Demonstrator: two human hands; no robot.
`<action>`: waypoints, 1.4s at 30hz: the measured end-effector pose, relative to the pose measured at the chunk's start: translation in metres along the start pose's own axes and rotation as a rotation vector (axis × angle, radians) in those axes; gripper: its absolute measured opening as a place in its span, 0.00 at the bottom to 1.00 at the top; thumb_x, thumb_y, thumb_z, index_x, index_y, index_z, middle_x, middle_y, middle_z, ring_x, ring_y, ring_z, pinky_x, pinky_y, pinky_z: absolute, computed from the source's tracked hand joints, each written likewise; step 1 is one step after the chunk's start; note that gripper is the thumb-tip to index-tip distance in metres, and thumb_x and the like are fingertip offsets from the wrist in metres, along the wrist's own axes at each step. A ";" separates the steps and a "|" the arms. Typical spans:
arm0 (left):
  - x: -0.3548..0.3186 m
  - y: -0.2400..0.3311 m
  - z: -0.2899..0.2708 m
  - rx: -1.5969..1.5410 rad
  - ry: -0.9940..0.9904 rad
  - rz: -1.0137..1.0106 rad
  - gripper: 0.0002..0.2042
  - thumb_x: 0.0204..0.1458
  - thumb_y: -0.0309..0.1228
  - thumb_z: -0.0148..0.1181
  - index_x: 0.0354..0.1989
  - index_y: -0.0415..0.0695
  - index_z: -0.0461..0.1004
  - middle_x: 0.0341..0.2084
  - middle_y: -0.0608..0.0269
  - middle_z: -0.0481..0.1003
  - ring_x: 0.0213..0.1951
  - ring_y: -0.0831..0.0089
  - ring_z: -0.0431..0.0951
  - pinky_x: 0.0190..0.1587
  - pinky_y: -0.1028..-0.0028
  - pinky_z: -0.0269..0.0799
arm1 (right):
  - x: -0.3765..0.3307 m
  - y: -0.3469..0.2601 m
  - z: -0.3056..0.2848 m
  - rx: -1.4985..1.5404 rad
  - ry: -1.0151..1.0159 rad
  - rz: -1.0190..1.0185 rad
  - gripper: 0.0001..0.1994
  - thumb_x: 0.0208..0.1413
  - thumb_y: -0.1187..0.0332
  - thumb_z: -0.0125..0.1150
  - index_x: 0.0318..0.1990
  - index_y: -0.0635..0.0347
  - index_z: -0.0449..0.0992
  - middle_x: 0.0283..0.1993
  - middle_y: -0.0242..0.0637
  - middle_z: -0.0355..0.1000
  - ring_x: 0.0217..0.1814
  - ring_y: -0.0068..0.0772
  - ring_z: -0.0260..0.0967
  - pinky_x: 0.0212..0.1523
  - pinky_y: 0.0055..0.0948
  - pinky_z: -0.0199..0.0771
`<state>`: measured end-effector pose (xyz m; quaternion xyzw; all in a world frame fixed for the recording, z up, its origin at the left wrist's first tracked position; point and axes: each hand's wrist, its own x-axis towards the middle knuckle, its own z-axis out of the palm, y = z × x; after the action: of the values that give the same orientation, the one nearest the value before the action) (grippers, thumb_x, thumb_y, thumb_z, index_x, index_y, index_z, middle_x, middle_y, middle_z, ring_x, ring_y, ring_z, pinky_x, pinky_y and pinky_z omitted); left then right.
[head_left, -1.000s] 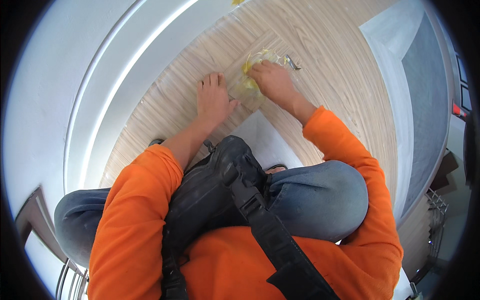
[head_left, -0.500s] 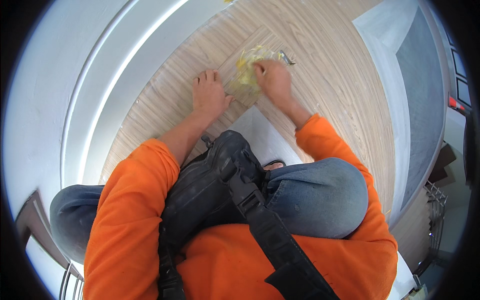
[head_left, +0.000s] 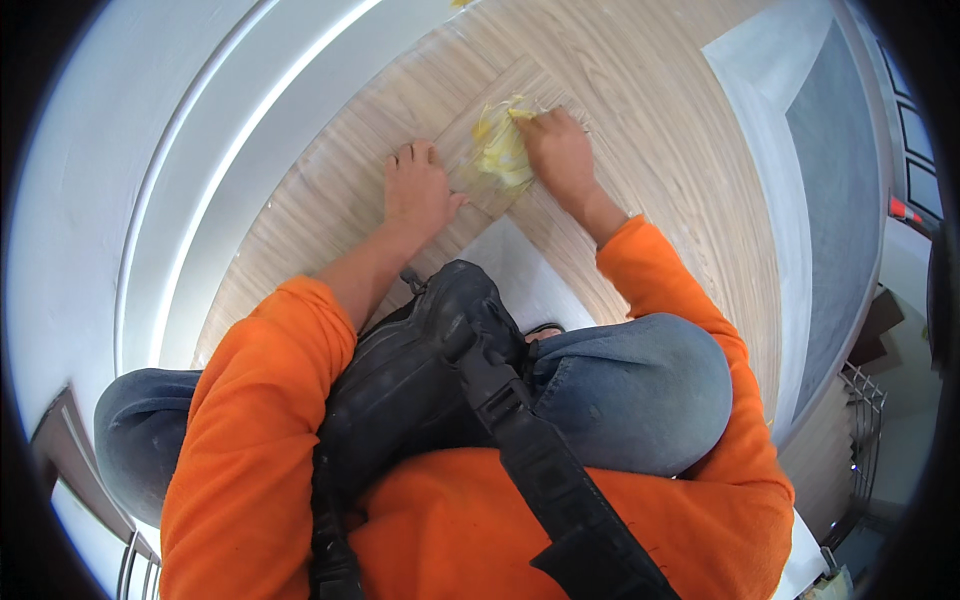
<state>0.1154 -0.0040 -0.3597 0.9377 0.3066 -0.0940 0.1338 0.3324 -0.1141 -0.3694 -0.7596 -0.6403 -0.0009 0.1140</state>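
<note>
A loose heap of thin, crumpled yellow scraps (head_left: 503, 155) lies on a wood-look plank (head_left: 478, 190) in front of me; I cannot tell what they are made of. My right hand (head_left: 560, 155) is at the heap's right edge, its fingers pinched together at a bright yellow bit, somewhat blurred. Just left of the heap, my left hand (head_left: 418, 185) rests on the wood-look surface, fingers laid forward and thumb out to the side, holding nothing. Anything lying under the right hand is hidden.
A white curved wall edge (head_left: 215, 210) runs along the left. To the right are a pale strip (head_left: 790, 190) and a grey panel (head_left: 840, 190). A light grey sheet (head_left: 525, 265) lies before my knees. A black bag (head_left: 440, 330) hangs at my lap. Metal railings (head_left: 865, 410) stand far right.
My right hand has shifted slightly right and away from me, covering the small dark-and-metal object seen there before. More of the yellow heap shows. The left hand stays put.
</note>
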 end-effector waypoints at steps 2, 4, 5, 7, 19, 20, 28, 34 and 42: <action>0.001 0.001 0.000 -0.001 -0.003 -0.003 0.42 0.46 0.53 0.76 0.61 0.30 0.73 0.55 0.51 0.72 0.60 0.55 0.71 0.61 0.59 0.66 | -0.024 -0.018 0.009 0.000 -0.002 -0.088 0.14 0.55 0.73 0.61 0.49 0.60 0.84 0.36 0.36 0.77 0.47 0.42 0.74 0.48 0.39 0.78; 0.002 0.001 -0.001 0.003 -0.030 -0.015 0.42 0.46 0.53 0.76 0.61 0.30 0.74 0.55 0.51 0.72 0.60 0.55 0.71 0.61 0.60 0.66 | -0.032 -0.029 0.008 0.083 0.016 -0.124 0.09 0.57 0.71 0.62 0.41 0.63 0.85 0.34 0.38 0.78 0.45 0.45 0.76 0.50 0.41 0.79; 0.002 0.001 -0.002 0.004 -0.044 -0.020 0.42 0.46 0.54 0.76 0.61 0.30 0.74 0.55 0.51 0.72 0.60 0.55 0.71 0.61 0.60 0.66 | -0.028 -0.024 0.006 0.151 0.005 0.036 0.08 0.58 0.70 0.63 0.39 0.64 0.85 0.34 0.40 0.79 0.44 0.45 0.77 0.50 0.41 0.78; 0.001 0.000 -0.005 0.018 -0.059 -0.022 0.42 0.46 0.54 0.76 0.62 0.30 0.73 0.56 0.52 0.71 0.59 0.55 0.71 0.62 0.59 0.65 | -0.008 -0.005 -0.008 0.294 -0.022 0.355 0.10 0.60 0.68 0.64 0.36 0.67 0.86 0.34 0.43 0.81 0.43 0.46 0.79 0.51 0.39 0.78; 0.002 0.003 -0.001 -0.003 -0.052 -0.012 0.37 0.48 0.51 0.77 0.57 0.31 0.78 0.56 0.53 0.70 0.61 0.55 0.69 0.62 0.57 0.67 | -0.013 0.007 0.000 0.029 0.070 0.117 0.11 0.60 0.71 0.62 0.46 0.63 0.85 0.37 0.43 0.78 0.45 0.46 0.75 0.47 0.41 0.78; 0.002 0.005 -0.001 0.003 -0.045 -0.003 0.37 0.48 0.51 0.77 0.57 0.31 0.78 0.56 0.52 0.70 0.61 0.55 0.69 0.62 0.57 0.67 | -0.021 0.000 0.007 -0.052 0.040 0.025 0.11 0.60 0.71 0.62 0.48 0.62 0.85 0.36 0.41 0.77 0.45 0.46 0.74 0.45 0.41 0.78; 0.000 0.000 -0.004 -0.013 -0.044 -0.012 0.40 0.47 0.50 0.77 0.60 0.30 0.73 0.57 0.50 0.70 0.61 0.53 0.70 0.63 0.57 0.69 | -0.027 -0.027 -0.014 0.122 0.135 0.141 0.10 0.58 0.73 0.64 0.47 0.56 0.84 0.36 0.40 0.76 0.45 0.47 0.74 0.46 0.43 0.78; -0.001 0.000 -0.004 -0.020 -0.063 -0.029 0.41 0.47 0.50 0.77 0.62 0.30 0.73 0.56 0.52 0.71 0.61 0.53 0.70 0.62 0.58 0.69 | -0.034 -0.033 -0.001 0.117 0.095 0.107 0.05 0.56 0.70 0.67 0.39 0.57 0.83 0.34 0.41 0.76 0.43 0.49 0.74 0.43 0.45 0.78; 0.002 0.001 -0.007 -0.015 -0.059 -0.048 0.41 0.46 0.51 0.77 0.62 0.31 0.73 0.56 0.54 0.71 0.61 0.55 0.70 0.62 0.59 0.68 | -0.040 -0.055 0.003 0.078 -0.047 0.318 0.07 0.59 0.66 0.62 0.35 0.59 0.82 0.35 0.49 0.80 0.41 0.54 0.77 0.40 0.50 0.78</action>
<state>0.1185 -0.0015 -0.3539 0.9259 0.3255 -0.1225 0.1477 0.2716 -0.1445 -0.3687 -0.8462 -0.5141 0.0597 0.1269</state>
